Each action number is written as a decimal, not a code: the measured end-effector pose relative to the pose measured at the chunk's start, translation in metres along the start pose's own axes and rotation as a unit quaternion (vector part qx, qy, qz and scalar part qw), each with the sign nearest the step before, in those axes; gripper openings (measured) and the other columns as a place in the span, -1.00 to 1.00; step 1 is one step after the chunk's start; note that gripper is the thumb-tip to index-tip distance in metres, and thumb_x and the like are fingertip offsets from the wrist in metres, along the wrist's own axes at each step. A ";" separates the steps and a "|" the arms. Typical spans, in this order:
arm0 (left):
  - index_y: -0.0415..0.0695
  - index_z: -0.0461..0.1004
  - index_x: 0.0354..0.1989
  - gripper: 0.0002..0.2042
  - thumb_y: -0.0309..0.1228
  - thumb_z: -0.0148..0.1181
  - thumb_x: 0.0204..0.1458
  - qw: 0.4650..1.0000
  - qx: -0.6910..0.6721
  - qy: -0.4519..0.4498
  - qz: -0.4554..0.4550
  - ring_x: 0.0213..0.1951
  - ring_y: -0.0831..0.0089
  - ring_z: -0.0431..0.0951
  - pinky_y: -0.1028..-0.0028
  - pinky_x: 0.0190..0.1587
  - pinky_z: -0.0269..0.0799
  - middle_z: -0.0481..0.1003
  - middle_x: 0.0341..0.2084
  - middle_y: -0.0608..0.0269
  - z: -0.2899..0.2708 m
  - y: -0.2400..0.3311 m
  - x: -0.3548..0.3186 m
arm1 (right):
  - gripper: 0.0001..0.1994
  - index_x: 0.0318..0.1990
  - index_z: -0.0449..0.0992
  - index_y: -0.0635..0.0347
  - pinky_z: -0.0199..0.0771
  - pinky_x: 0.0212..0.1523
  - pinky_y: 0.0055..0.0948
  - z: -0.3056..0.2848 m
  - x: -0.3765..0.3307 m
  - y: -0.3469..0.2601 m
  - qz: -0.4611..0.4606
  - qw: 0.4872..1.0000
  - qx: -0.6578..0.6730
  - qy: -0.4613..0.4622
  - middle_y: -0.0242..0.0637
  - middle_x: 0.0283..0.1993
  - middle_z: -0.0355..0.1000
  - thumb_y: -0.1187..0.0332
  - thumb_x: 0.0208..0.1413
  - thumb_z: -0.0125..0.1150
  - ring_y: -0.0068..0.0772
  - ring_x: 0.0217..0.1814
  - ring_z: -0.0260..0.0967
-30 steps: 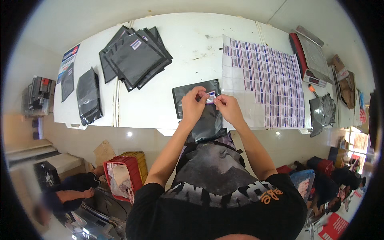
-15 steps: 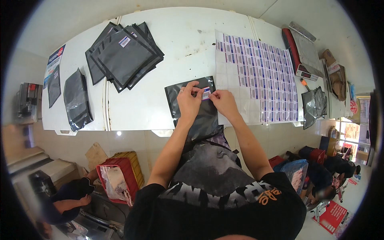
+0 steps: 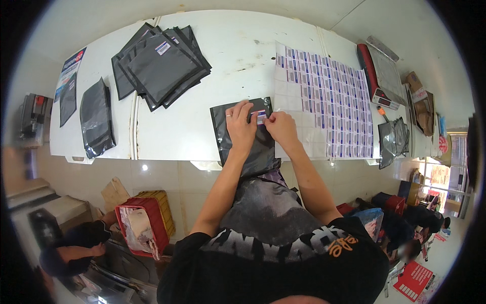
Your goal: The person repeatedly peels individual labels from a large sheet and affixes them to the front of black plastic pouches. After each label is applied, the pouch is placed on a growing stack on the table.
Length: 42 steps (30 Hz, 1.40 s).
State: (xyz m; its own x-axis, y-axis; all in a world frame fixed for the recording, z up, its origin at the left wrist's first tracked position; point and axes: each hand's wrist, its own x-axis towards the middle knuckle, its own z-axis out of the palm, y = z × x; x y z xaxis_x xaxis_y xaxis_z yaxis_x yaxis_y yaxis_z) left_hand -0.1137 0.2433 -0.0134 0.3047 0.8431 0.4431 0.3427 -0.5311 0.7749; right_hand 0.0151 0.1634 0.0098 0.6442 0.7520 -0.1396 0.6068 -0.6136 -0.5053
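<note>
A black plastic bag (image 3: 260, 144) lies at the table's near edge, in front of my body. On its upper right part is a small white, blue and red label (image 3: 261, 116). My left hand (image 3: 242, 126) rests on the bag with bent fingers, its thumb and fingertips at the label's left end. The thumb and forefinger of my right hand (image 3: 281, 129) are pinched together at the label's right end. Right beside the bag lies a large sheet of labels (image 3: 336, 101), whose left and lower left parts are bare backing.
A fanned stack of black bags (image 3: 162, 68) lies at the back left, with a folded bag pile (image 3: 97, 119) further left. To the right stand a red scale (image 3: 369, 73) and crumpled clear-dark bags (image 3: 394, 139). Behind me are a red crate (image 3: 164, 230) and other people.
Both hands stay at the label; the left fingers have straightened slightly and moved up along its left end. The whole view has shifted a little.
</note>
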 end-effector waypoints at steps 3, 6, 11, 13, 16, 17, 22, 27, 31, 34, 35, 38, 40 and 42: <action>-0.07 0.68 -0.08 -0.70 -0.50 0.50 -0.03 0.999 0.024 0.004 0.025 0.00 0.08 0.51 0.17 0.03 0.44 0.57 0.12 0.17 -0.004 -0.002 0.004 | -0.78 -0.35 0.74 0.09 0.56 -0.23 0.02 -0.016 -0.001 -0.009 -0.002 1.000 -0.019 -0.015 -0.09 -0.44 0.60 0.14 0.06 0.53 0.13 -0.29 0.61; 0.01 0.72 -0.06 -0.72 -0.45 0.49 0.01 0.995 0.037 -0.065 0.063 0.10 0.02 0.48 0.10 0.09 0.39 0.52 0.22 0.16 0.003 -0.021 -0.002 | -0.85 -0.26 0.78 0.00 0.47 -0.10 -0.03 -0.021 0.001 -0.007 -0.095 0.995 0.013 0.012 -0.19 -0.31 0.59 0.22 0.06 0.55 0.02 -0.14 0.53; 0.16 0.77 -0.01 -0.73 -0.17 0.45 0.12 0.976 0.164 -0.073 0.126 0.39 -0.10 0.29 -0.20 0.25 0.20 0.46 0.31 0.12 -0.014 -0.012 -0.011 | -0.73 -0.05 0.83 -0.24 0.10 0.29 -0.01 -0.015 -0.001 0.012 -0.235 0.968 -0.011 0.089 -0.42 0.09 0.46 0.18 0.05 0.58 -0.13 0.30 0.22; 0.23 0.76 0.06 -0.67 -0.07 0.45 0.12 0.974 0.183 -0.075 0.109 0.45 -0.12 0.22 -0.29 0.33 0.05 0.42 0.38 0.13 -0.022 -0.011 -0.015 | -0.69 -0.01 0.83 -0.33 0.03 0.31 0.04 -0.016 0.005 0.022 -0.245 0.967 -0.020 0.073 -0.43 0.15 0.41 0.12 0.04 0.59 -0.12 0.35 0.16; 0.26 0.75 0.10 -0.62 0.00 0.44 0.12 0.974 0.193 -0.087 0.086 0.51 -0.15 0.13 -0.35 0.40 -0.05 0.37 0.44 0.11 -0.032 -0.013 -0.020 | -0.65 0.01 0.83 -0.39 -0.01 0.34 0.05 -0.016 0.010 0.030 -0.237 0.970 -0.012 0.051 -0.43 0.20 0.36 0.05 0.02 0.60 -0.11 0.38 0.11; 0.26 0.75 0.11 -0.61 0.01 0.45 0.12 0.974 0.193 -0.092 0.078 0.52 -0.16 0.11 -0.35 0.42 -0.06 0.35 0.45 0.10 -0.034 -0.013 -0.020 | -0.65 0.02 0.82 -0.40 -0.01 0.34 0.05 -0.016 0.011 0.032 -0.231 0.972 -0.006 0.043 -0.43 0.21 0.35 0.03 0.02 0.60 -0.11 0.39 0.11; 0.29 0.74 0.13 -0.59 0.03 0.44 0.12 0.971 0.200 -0.112 0.072 0.54 -0.18 0.09 -0.40 0.43 -0.09 0.33 0.47 0.09 -0.037 -0.014 -0.019 | -0.59 0.06 0.81 -0.41 -0.01 0.36 0.06 -0.018 0.017 0.038 -0.210 0.978 0.010 0.012 -0.43 0.23 0.32 -0.01 -0.01 0.62 -0.11 0.40 0.10; 0.31 0.71 0.18 -0.56 -0.01 0.45 0.11 0.969 0.192 -0.141 0.061 0.57 -0.18 0.03 -0.40 0.44 -0.12 0.28 0.50 0.09 -0.040 -0.015 -0.016 | -0.57 0.08 0.79 -0.42 0.00 0.36 0.05 -0.020 0.018 0.040 -0.200 0.979 0.034 0.006 -0.44 0.22 0.33 0.07 -0.03 0.62 -0.13 0.40 0.13; 0.32 0.69 0.21 -0.55 -0.08 0.47 0.09 0.965 0.188 -0.179 0.035 0.59 -0.17 -0.01 -0.40 0.45 -0.15 0.25 0.53 0.10 -0.046 -0.012 -0.009 | -0.53 0.09 0.77 -0.42 0.00 0.38 0.04 -0.017 0.019 0.041 -0.188 0.980 0.063 0.009 -0.46 0.22 0.34 0.14 -0.06 0.61 -0.14 0.40 0.14; 0.31 0.72 0.18 -0.57 -0.13 0.47 0.08 0.966 0.179 -0.183 0.025 0.58 -0.15 0.00 -0.38 0.47 -0.17 0.28 0.51 0.12 -0.048 -0.014 -0.003 | -0.46 0.16 0.73 -0.41 -0.01 0.39 0.04 -0.014 0.022 0.042 -0.190 0.979 0.069 0.014 -0.46 0.23 0.35 0.16 -0.09 0.61 -0.14 0.41 0.15; 0.30 0.73 0.16 -0.59 -0.15 0.47 0.08 0.968 0.174 -0.179 0.021 0.58 -0.14 0.01 -0.37 0.48 -0.18 0.29 0.50 0.13 -0.048 -0.016 -0.003 | -0.42 0.19 0.72 -0.41 -0.01 0.39 0.05 -0.013 0.023 0.041 -0.194 0.979 0.069 0.014 -0.45 0.23 0.35 0.16 -0.10 0.61 -0.14 0.41 0.16; 0.25 0.78 0.05 -0.67 -0.15 0.48 0.08 0.972 0.120 -0.162 0.121 0.56 -0.12 0.06 -0.32 0.49 -0.19 0.35 0.44 0.15 -0.045 -0.016 -0.010 | -0.31 0.33 0.60 -0.36 -0.01 0.46 0.08 -0.013 0.020 0.041 -0.191 0.979 0.060 0.026 -0.41 0.30 0.34 0.21 -0.08 0.57 -0.10 0.43 0.16; 0.22 0.81 -0.03 -0.73 -0.15 0.48 0.08 0.970 0.120 -0.160 0.142 0.54 -0.10 0.10 -0.30 0.49 -0.17 0.40 0.40 0.17 -0.044 -0.019 -0.016 | -0.24 0.40 0.54 -0.33 -0.01 0.47 0.08 -0.011 0.020 0.038 -0.196 0.977 0.072 0.033 -0.38 0.32 0.34 0.22 -0.09 0.57 -0.09 0.44 0.16; 0.16 0.82 -0.12 -0.78 -0.14 0.48 0.09 0.970 0.113 -0.159 0.144 0.52 -0.09 0.15 -0.27 0.47 -0.11 0.42 0.38 0.19 -0.047 -0.015 -0.016 | -0.18 0.45 0.48 -0.31 -0.02 0.47 0.08 -0.012 0.019 0.041 -0.197 0.977 0.075 0.035 -0.36 0.34 0.34 0.24 -0.10 0.56 -0.08 0.45 0.15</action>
State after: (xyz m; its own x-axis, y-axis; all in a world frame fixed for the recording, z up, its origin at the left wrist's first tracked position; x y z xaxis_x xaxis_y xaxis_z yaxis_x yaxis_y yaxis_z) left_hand -0.1662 0.2416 -0.0112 0.6640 0.6067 0.4370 0.3777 -0.7766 0.5042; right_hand 0.0576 0.1492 -0.0036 0.4077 0.9013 0.1467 0.7421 -0.2335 -0.6283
